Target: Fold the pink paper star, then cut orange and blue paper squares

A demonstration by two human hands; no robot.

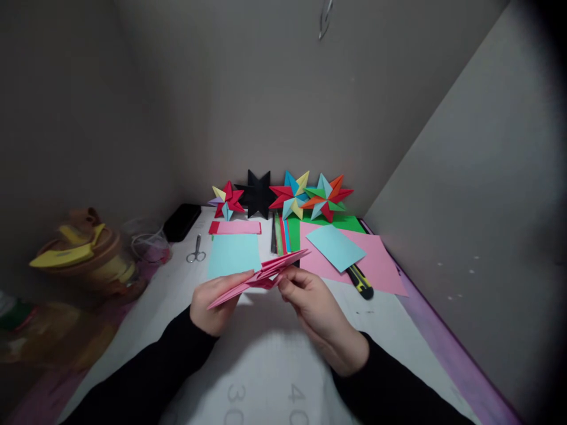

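The person's left hand (206,300) is closed around one end of a folded pink paper piece (268,272), held tilted above the white table (274,348). The right hand (316,307) (thumb against curled fingers) pinches its edge.

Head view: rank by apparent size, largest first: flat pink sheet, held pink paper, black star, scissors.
1. Flat pink sheet
2. Black star
3. Scissors
Held pink paper: unranked; nearer the camera, so unsure.

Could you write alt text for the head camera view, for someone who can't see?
A person's left hand and right hand hold folded pink paper above a white surface. Coloured sheets, scissors and a cutter lie beyond; four folded paper stars stand before a grey wall.
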